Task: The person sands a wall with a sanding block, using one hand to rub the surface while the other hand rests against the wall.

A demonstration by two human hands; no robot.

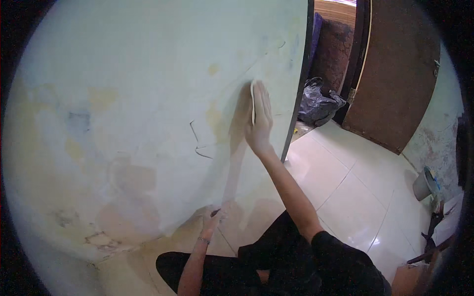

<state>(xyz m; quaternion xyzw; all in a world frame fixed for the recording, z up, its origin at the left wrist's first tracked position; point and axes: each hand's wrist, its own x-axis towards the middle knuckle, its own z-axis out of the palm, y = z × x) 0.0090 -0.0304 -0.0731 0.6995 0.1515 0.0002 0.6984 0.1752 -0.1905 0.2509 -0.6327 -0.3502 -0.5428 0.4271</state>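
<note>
A pale, scuffed wall (166, 92) with yellowish patches and dark cracks fills the left and middle of the head view. My right hand (260, 118) is raised against it near the door frame, fingers together and extended, holding a thin, light-coloured sheet or pad (253, 101) edge-on between palm and wall; its material cannot be told. Low down, my left hand (213, 217) is near the foot of the wall, fingers curled around a small dark thing (214, 212) that is mostly hidden. A bracelet circles the left wrist.
Right of the wall is a doorway with a dark frame (298, 92) and a black plastic bag (319, 103). A brown door (396, 70) stands ajar. A grey bucket (423, 185) sits on the tiled floor (348, 188) by the far wall, with a cardboard box (407, 279) at lower right.
</note>
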